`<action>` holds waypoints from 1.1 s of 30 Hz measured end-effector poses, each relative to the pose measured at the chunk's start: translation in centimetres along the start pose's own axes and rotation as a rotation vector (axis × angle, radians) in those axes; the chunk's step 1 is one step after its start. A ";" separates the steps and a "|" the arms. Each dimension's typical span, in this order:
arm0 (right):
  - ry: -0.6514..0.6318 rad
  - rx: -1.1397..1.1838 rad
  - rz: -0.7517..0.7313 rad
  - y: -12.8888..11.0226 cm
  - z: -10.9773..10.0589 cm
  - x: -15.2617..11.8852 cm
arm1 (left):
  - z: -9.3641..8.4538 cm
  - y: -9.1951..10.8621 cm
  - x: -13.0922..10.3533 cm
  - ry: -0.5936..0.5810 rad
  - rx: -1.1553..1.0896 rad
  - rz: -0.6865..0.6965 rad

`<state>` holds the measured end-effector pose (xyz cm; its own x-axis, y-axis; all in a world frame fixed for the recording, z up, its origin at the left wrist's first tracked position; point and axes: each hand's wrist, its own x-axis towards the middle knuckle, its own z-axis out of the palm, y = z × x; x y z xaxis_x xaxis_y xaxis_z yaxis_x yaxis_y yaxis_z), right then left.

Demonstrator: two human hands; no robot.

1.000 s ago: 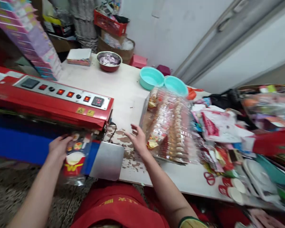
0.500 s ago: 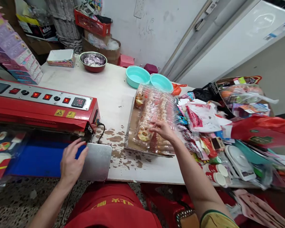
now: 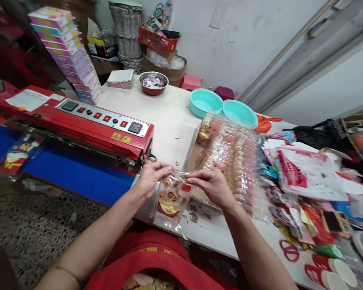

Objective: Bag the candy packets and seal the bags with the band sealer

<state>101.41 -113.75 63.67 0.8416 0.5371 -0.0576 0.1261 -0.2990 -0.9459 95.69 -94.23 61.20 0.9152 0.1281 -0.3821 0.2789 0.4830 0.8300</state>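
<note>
A clear plastic bag (image 3: pixel 173 201) with small toy-food pieces inside hangs between my two hands. My left hand (image 3: pixel 153 177) pinches its upper left corner, and my right hand (image 3: pixel 210 185) pinches the upper right. Just right of it, a cardboard tray (image 3: pixel 194 161) holds rows of similar filled bags (image 3: pixel 230 153). To the left stands a red sealing machine (image 3: pixel 109 133) with lit switches and a blue conveyor belt (image 3: pixel 78 177). Another filled bag (image 3: pixel 16 157) lies on the belt's far left part.
Two turquoise basins (image 3: pixel 205 102) stand behind the tray, beside an orange bag (image 3: pixel 264 124). A metal bowl (image 3: pixel 153 82) of small packets and stacked boxes (image 3: pixel 75 60) are farther back. Packaging, scissors (image 3: pixel 289 250) and paper cups (image 3: pixel 329 278) crowd the right side.
My right hand has come left from the tray with a filled bag. My left hand has moved right and grips it too. The view has shifted left, and the belt's bag lies farther along the machine.
</note>
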 end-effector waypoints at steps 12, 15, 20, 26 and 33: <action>0.109 0.529 0.403 8.7 14.8 5.2 | -11.8 -6.2 3.2 0.546 -0.097 -0.060; 0.156 0.551 0.430 10.1 17.1 7.3 | -14.7 -5.4 2.9 0.517 -0.086 -0.146; 0.225 0.561 0.406 9.5 20.6 9.1 | -17.2 -3.9 2.2 0.570 -0.058 -0.158; 0.378 -0.127 -0.076 9.8 10.5 7.7 | -21.1 -1.6 2.5 0.883 0.012 -0.043; 0.351 -1.197 0.250 13.7 -13.2 4.9 | -22.3 -1.7 1.3 1.229 1.020 0.664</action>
<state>114.20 -125.64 54.70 0.9811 0.1812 0.0686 0.1837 -0.9824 -0.0324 89.91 -75.58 50.25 0.3371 0.8296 0.4451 0.4776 -0.5581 0.6785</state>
